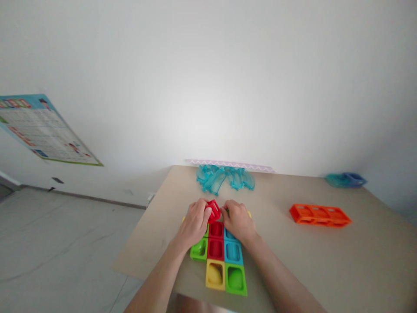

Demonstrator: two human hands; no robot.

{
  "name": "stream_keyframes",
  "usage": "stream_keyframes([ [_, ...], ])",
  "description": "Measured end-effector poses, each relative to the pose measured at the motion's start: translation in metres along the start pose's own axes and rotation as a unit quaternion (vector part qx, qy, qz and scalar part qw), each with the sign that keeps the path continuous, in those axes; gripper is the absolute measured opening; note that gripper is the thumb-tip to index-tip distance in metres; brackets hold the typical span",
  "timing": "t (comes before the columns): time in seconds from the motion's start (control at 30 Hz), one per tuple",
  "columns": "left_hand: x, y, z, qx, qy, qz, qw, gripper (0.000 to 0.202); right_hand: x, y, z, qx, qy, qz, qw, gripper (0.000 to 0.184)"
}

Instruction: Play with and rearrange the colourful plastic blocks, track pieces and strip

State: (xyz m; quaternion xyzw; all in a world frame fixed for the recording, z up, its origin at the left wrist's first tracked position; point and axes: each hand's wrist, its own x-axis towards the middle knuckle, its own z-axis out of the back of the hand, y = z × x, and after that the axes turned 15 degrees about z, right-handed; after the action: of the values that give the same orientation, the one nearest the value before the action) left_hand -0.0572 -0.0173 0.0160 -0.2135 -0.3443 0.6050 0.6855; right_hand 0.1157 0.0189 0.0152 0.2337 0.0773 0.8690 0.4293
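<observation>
My left hand [195,219] is closed round a red toy block [214,211], tilted over the far end of a group of joined hollow blocks. My right hand [239,221] has its fingers curled at the far right of the group, beside the red block. A bit of green [227,212] shows at its fingertips, but what they grip is mostly hidden. The group includes red blocks [215,249], blue blocks [233,252], a yellow block [214,274], a green block [236,279] and another green block [198,248]. Both hands cover parts of the far row.
Translucent teal pieces [216,179] lie in a pile by the wall on the beige table [270,269]. To the right lies an orange row of joined pieces [321,216]. Blue and teal pieces [347,180] sit in the far right corner. A poster [48,130] hangs at left.
</observation>
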Motion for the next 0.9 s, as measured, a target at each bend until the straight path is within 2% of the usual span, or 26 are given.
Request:
stream_keyframes([
  [0.13,0.003,0.003,-0.004,-0.005,-0.047,0.034,0.998,0.024,-0.005,0.002,0.005,0.003,0.005,0.035,0.999,0.023],
  [0.3,0.006,0.004,-0.009,-0.017,-0.155,0.099,0.983,0.026,-0.014,0.006,0.021,0.048,0.043,0.183,0.981,0.024],
  [0.47,0.008,0.003,-0.01,-0.01,-0.208,0.114,0.971,0.026,-0.012,0.006,0.025,0.087,0.081,0.187,0.975,0.024],
  [0.6,0.009,0.002,-0.012,0.014,-0.225,0.106,0.969,0.025,-0.011,0.007,0.024,0.103,0.075,0.19,0.974,0.029],
  [0.73,0.009,0.004,-0.013,0.044,-0.194,0.085,0.976,0.022,-0.012,0.011,0.022,0.116,0.06,0.21,0.969,0.026],
  [0.9,0.009,0.007,-0.012,0.052,-0.179,0.078,0.979,0.024,-0.012,0.008,0.016,0.083,-0.006,0.205,0.975,0.018],
])
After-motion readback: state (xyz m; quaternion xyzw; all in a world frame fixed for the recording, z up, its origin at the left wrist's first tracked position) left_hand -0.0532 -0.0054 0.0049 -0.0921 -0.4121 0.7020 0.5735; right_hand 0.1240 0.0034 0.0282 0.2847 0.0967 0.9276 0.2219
